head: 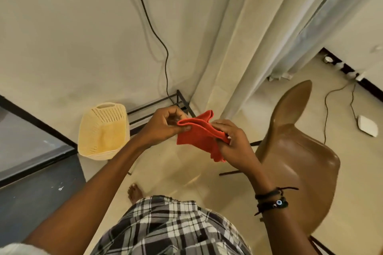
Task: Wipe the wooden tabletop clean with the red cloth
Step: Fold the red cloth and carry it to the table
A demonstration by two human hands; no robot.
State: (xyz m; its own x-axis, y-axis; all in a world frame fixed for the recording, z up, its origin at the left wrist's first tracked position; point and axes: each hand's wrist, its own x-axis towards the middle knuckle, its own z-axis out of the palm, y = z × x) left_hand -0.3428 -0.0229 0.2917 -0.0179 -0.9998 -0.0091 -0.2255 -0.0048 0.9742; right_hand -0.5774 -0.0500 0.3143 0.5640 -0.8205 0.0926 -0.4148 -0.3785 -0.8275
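The red cloth (200,135) hangs in the air in front of the person, held between both hands above the pale floor (207,182). The left hand (163,125) pinches the cloth's folded upper edge at its left corner, thumb underneath and fingers curled over the top. The right hand (233,143) grips the cloth's right side, fingers closed over the fold and the lower part of the fabric draping down past the palm. The two hands are near each other, with the cloth spanning the gap between them. Dark bracelets (271,200) circle the right wrist. A brown chair (294,151) stands just right of the hands, a cream basket (103,130) sits on the floor to the left, and a curtain (248,47) hangs behind
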